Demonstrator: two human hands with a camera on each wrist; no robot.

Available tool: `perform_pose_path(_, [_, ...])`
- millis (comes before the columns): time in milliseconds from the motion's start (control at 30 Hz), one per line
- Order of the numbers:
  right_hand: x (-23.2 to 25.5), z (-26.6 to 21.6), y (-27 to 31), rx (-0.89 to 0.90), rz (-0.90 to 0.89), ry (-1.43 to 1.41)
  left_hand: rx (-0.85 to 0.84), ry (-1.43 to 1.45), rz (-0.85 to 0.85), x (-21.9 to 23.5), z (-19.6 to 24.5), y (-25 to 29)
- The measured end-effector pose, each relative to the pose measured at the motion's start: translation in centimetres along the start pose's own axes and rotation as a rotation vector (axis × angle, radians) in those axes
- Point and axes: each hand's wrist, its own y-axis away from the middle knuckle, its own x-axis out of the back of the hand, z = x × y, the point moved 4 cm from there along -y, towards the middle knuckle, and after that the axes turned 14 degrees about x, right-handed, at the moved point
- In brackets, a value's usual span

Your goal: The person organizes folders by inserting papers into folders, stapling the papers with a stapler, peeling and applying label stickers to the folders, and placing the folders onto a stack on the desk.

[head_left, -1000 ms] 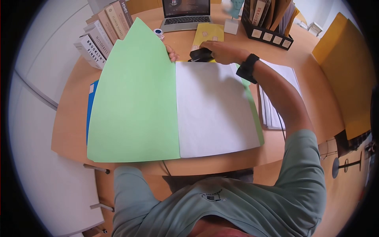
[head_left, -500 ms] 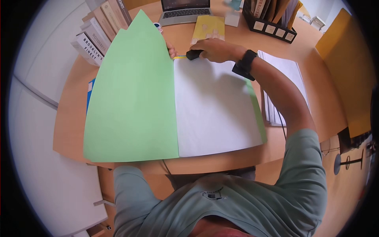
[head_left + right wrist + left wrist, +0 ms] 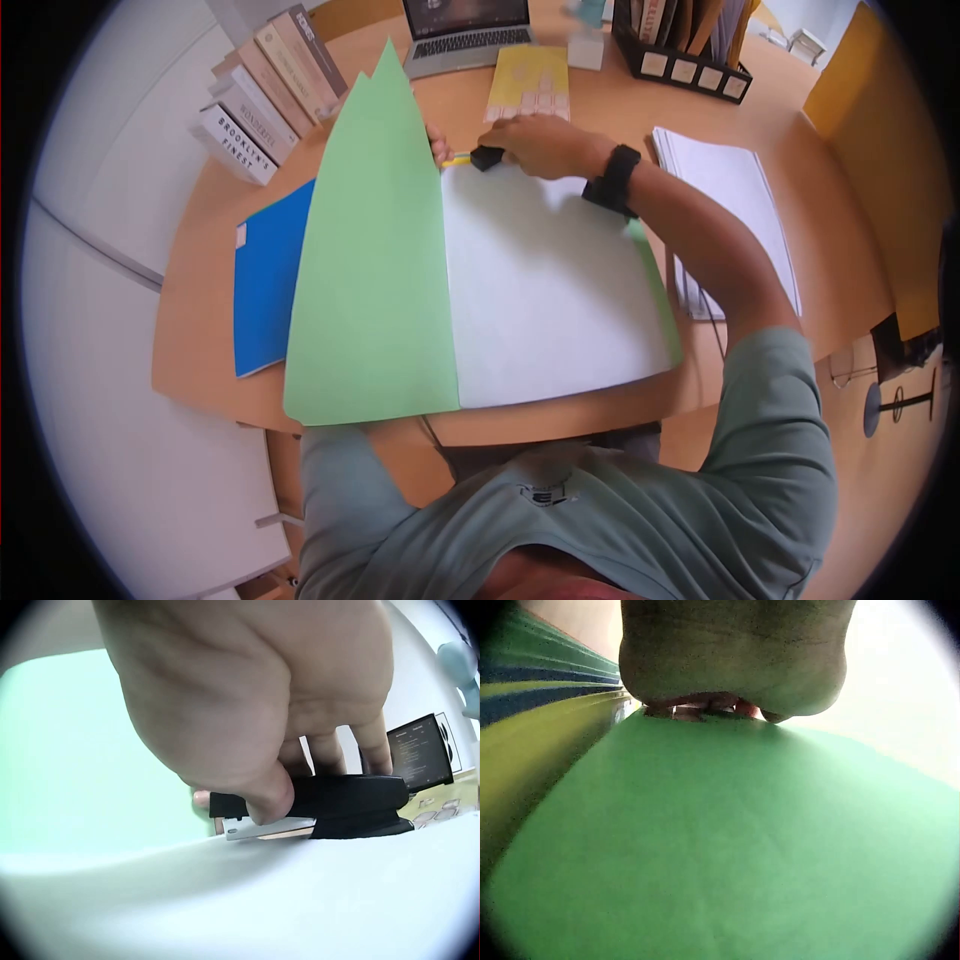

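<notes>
A green folder [image 3: 375, 260] stands opened, its left cover raised, with white paper [image 3: 550, 290] on its right side. The left hand [image 3: 438, 146] is at the top of the fold, mostly behind the cover; in the left wrist view that hand [image 3: 735, 656] has its fingers curled at the green sheet's [image 3: 735, 825] edge. At the paper's top left corner, the right hand [image 3: 548, 145] grips a black stapler [image 3: 486, 157]. The right wrist view shows thumb and fingers around the stapler [image 3: 345, 796], its silver base low against the paper [image 3: 300, 900].
A blue folder [image 3: 268, 285] lies left, below upright books [image 3: 250, 120]. Behind are a laptop [image 3: 468, 42], a yellow patterned booklet [image 3: 530, 80] and a black file holder [image 3: 690, 68]. A paper stack [image 3: 735, 210] lies right, partly under the forearm.
The raised green cover has swung toward the fold, showing more of the blue folder. The right hand has moved the stapler left and down onto the paper's top left corner.
</notes>
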Motion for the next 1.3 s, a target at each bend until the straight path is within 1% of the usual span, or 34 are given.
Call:
perform_pose_path(67, [0.7, -0.2, 0.3, 0.0, 0.044, 0.003, 0.004, -0.025, 0.027, -0.3, 0.2, 0.3])
perform_pose_path(100, [1.1, -0.2, 0.5, -0.048, 0.021, 0.035, -0.001, -0.035, 0.03, -0.4, 0.3, 0.4])
perform_pose_path(200, [1.7, 1.8, 1.1, -0.066, 0.092, 0.154, 0.009, -0.094, 0.068, -0.7, 0.3, -0.1])
perform_pose_path(300, [4.8, 3.7, 2.7, -0.294, 0.064, 0.174, 0.026, -0.22, 0.129, -1.4, 0.1, -1.0])
perform_pose_path(400, [5.7, 8.5, 5.4, -0.538, 0.094, 0.264, 0.082, -0.524, 0.274, -2.8, -1.1, -0.9])
perform_pose_path(500, [5.7, 11.6, 8.1, -0.699, 0.107, 0.265, 0.166, -0.648, 0.438, -3.5, -2.1, -0.7])
perform_pose_path(600, [4.4, 13.9, 9.5, -0.708, 0.137, 0.229, 0.26, -0.657, 0.604, -3.2, -2.6, -1.1])
perform_pose_path(700, [2.6, 16.8, 10.4, -0.742, 0.146, 0.276, 0.171, -1.077, 0.681, -2.5, -2.5, -0.4])
perform_pose_path(800, [4.9, 13.7, 9.2, -0.781, 0.202, 0.307, 0.322, -1.245, 0.812, -1.3, -2.6, 1.3])
perform_pose_path(900, [4.0, 14.8, 6.3, -0.601, 0.233, 0.212, 0.409, -1.231, 0.822, -1.7, -2.7, 2.0])
perform_pose_path(1000, [1.4, 15.3, 3.1, -0.369, 0.113, -0.1, 0.412, -1.244, 0.765, -2.2, -2.6, 1.9])
perform_pose_path(1100, [-0.3, 15.1, 1.4, -0.426, 0.011, -0.267, 0.437, -1.186, 0.772, -2.4, -2.5, 2.0])
perform_pose_path(1200, [-2.7, 16.3, 0.9, -0.36, -0.037, -0.127, 0.292, -1.054, 0.713, -1.0, -3.3, 1.8])
perform_pose_path(1300, [-4.4, 18.5, 1.2, -0.304, -0.032, -0.217, 0.219, -0.943, 0.776, -2.5, -2.6, 1.6])
